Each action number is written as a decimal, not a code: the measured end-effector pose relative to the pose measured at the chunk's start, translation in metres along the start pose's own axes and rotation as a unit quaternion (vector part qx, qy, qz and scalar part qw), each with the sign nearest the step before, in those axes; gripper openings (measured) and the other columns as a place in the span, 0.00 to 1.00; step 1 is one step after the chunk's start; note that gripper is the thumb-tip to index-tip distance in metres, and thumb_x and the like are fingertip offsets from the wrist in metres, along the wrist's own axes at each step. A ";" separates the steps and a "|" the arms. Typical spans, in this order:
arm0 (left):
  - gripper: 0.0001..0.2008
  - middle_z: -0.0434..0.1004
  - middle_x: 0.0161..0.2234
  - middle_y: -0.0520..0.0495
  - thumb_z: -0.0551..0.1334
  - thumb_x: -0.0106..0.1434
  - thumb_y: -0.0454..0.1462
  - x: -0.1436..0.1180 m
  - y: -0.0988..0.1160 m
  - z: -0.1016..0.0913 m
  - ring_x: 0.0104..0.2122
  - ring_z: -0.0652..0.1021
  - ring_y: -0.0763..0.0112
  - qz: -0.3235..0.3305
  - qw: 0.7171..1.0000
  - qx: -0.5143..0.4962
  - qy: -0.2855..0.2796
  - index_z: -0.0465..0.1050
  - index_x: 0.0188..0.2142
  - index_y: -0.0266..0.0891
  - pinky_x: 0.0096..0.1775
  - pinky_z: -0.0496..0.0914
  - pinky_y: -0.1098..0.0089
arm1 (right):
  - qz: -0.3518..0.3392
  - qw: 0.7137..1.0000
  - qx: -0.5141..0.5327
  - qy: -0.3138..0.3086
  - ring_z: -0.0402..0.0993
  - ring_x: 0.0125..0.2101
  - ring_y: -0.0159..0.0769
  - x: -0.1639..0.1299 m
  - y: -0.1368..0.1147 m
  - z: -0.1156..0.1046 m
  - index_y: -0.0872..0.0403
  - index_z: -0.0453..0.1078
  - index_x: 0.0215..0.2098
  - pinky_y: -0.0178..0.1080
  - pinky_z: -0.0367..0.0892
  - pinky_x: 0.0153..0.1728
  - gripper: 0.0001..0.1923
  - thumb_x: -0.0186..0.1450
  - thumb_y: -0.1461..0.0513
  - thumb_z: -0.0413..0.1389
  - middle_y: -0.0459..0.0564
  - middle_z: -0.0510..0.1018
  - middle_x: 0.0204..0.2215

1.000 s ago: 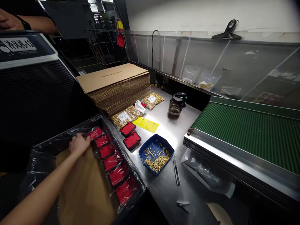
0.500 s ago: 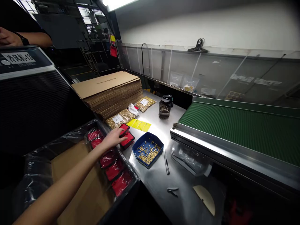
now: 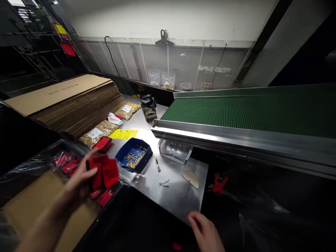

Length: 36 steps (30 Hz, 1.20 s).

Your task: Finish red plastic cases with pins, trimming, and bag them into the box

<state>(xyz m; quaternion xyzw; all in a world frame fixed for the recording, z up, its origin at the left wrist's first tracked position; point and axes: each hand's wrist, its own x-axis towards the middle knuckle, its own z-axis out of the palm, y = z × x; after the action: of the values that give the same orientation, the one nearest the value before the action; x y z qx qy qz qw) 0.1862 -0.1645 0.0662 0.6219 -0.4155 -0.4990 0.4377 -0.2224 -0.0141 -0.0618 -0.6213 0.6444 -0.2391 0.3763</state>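
Observation:
My left hand point(image 3: 78, 182) holds a red flat case point(image 3: 105, 171) lifted above the left edge of the steel table point(image 3: 178, 189). More red cases point(image 3: 65, 162) lie in a plastic-lined box point(image 3: 31, 168) under that hand, and one red case point(image 3: 103, 143) rests on the table. A blue tray point(image 3: 135, 157) of small brass parts sits just right of the held case. My right hand point(image 3: 206, 232) hovers near the table's front edge with its fingers loose and nothing in it.
A stack of flat cardboard point(image 3: 68, 105) lies at the back left, with bags of brass parts point(image 3: 98, 133), yellow labels point(image 3: 123, 133) and a dark jar point(image 3: 148, 108) beside it. A green conveyor belt point(image 3: 236, 108) runs along the right. A pen point(image 3: 156, 162) and a small clip point(image 3: 164, 182) lie mid-table.
My left hand reached from the box to the red cases on the table and lifted one. The view swung right, and my right hand came into sight.

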 end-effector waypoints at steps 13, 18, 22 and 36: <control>0.39 0.78 0.54 0.35 0.70 0.61 0.54 -0.249 -0.075 0.132 0.54 0.79 0.43 -0.301 0.778 -0.490 -0.251 0.68 0.66 0.40 0.57 0.69 0.47 | -0.075 0.989 -0.004 -0.127 0.76 0.46 0.40 0.078 -0.051 0.024 0.54 0.70 0.49 0.42 0.72 0.47 0.10 0.75 0.62 0.50 0.54 0.78 0.45; 0.41 0.76 0.56 0.35 0.75 0.56 0.44 -0.256 -0.078 0.116 0.58 0.76 0.39 -0.273 0.811 -0.397 -0.332 0.66 0.67 0.42 0.56 0.68 0.50 | -0.048 0.929 0.232 -0.284 0.77 0.34 0.34 -0.004 -0.077 -0.036 0.53 0.74 0.48 0.34 0.72 0.34 0.15 0.74 0.51 0.54 0.49 0.80 0.37; 0.44 0.76 0.55 0.34 0.75 0.55 0.48 -0.246 -0.073 0.116 0.56 0.77 0.41 -0.278 0.809 -0.364 -0.368 0.65 0.67 0.40 0.54 0.70 0.53 | -0.013 0.911 0.290 -0.295 0.77 0.37 0.35 -0.043 -0.097 -0.059 0.49 0.76 0.50 0.35 0.73 0.40 0.13 0.71 0.54 0.60 0.48 0.81 0.38; 0.41 0.77 0.54 0.30 0.76 0.53 0.52 -0.256 -0.097 0.118 0.50 0.82 0.43 -0.332 0.784 -0.443 -0.280 0.68 0.61 0.37 0.49 0.74 0.55 | -0.094 0.972 0.112 -0.183 0.78 0.30 0.31 -0.061 -0.107 -0.031 0.46 0.76 0.46 0.31 0.72 0.32 0.07 0.70 0.60 0.60 0.42 0.82 0.33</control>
<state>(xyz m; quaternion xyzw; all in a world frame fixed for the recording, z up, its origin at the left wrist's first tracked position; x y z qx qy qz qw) 0.0375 0.0912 0.0249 0.2918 -0.0210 -0.8949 0.3369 -0.1842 0.0290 0.0516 -0.6661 0.4724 -0.2259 0.5311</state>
